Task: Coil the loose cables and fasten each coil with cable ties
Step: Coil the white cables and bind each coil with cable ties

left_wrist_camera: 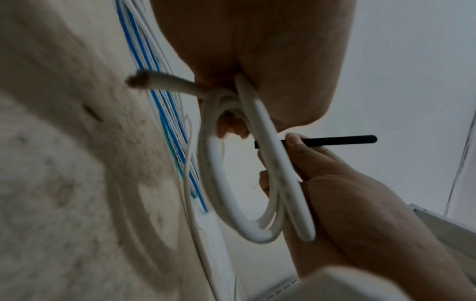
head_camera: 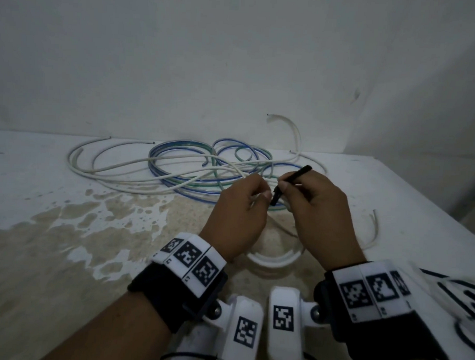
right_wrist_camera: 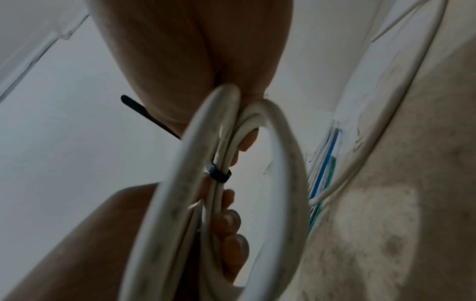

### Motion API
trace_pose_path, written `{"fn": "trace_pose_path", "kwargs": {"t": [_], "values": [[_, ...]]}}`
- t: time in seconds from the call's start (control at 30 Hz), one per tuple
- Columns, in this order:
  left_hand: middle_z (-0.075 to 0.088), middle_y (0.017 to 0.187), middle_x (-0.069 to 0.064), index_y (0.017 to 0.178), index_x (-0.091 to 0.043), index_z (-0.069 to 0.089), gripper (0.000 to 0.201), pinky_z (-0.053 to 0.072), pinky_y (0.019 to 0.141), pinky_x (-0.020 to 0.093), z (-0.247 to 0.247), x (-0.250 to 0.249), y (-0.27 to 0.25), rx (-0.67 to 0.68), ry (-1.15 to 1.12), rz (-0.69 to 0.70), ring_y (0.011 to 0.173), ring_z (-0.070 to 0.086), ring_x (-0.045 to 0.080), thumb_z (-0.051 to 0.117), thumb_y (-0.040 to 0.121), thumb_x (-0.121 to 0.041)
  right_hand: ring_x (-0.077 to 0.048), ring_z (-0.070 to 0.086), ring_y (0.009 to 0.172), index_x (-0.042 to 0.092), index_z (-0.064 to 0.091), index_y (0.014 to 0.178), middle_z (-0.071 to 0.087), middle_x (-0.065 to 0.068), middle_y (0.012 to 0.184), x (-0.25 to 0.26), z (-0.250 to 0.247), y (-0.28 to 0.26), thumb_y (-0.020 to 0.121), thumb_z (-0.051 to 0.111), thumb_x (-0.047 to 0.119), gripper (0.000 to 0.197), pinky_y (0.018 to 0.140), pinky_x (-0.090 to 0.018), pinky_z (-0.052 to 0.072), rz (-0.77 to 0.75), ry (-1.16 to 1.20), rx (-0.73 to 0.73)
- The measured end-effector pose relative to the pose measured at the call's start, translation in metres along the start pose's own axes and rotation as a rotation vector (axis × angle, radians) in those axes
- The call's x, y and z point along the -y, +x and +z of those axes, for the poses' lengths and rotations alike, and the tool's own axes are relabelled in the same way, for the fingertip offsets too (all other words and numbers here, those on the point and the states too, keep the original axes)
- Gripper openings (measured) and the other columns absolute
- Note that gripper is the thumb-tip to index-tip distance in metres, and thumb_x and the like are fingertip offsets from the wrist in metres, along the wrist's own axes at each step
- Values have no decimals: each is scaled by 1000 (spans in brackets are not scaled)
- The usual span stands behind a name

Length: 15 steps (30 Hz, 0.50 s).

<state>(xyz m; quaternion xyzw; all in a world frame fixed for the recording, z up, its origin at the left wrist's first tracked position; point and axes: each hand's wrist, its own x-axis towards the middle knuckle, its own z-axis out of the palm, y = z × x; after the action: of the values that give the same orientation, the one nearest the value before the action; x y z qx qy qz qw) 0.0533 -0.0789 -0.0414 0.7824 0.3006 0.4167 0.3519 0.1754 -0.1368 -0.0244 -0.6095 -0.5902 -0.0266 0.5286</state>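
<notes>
1. Head view: a white cable coil is held above the stained surface; the left hand is clenched on its strands, and a black cable tie is pinched by the right hand. Loose cables lie behind.
2. Left wrist view: the coil is gripped by curled fingers.
3. Right wrist view: the tie is seen looped around the strands.

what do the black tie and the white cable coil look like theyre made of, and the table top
Thin black cable tie: looks like smooth, matte flexible plastic, likely nylon. Coiled white cable: smooth rubbery plastic sheath, slightly grimy, brownish core at the cut end. White table top: painted hard surface, paint worn off to tan patches; base material unclear.
</notes>
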Motion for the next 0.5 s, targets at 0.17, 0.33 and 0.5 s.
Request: {"fn": "trace_pose_path", "kwargs": {"t": [0.17, 0.33, 0.5], "values": [[62, 78, 0, 100, -23, 56, 8, 40, 55, 13, -1, -7, -2, 40, -93, 8, 57, 54, 1, 48, 98, -24, -6, 63, 72, 17, 72, 82, 70, 1, 77, 5, -3, 0, 87, 65, 12, 10, 66, -12, 45, 112, 105, 18], [59, 76, -2, 96, -30, 56, 3, 37, 54, 14, 0, -2, -3, 61, -18, 18, 65, 54, 6, 54, 94, -31, 2, 60, 77, 31, 68, 79, 64, 19, 75, 4, -5, 0, 83, 67, 14, 17, 69, -8, 41, 41, 76, 30], [55, 78, -4, 80, -37, 46, 16, 35, 60, 13, -4, 1, -1, 78, 20, 55, 70, 50, 5, 57, 88, -29, -1, 54, 78, 14, 73, 81, 62, 6, 78, 6, -6, 0, 81, 63, 8, 11, 74, -7, 38, -176, -37, -49]]}}
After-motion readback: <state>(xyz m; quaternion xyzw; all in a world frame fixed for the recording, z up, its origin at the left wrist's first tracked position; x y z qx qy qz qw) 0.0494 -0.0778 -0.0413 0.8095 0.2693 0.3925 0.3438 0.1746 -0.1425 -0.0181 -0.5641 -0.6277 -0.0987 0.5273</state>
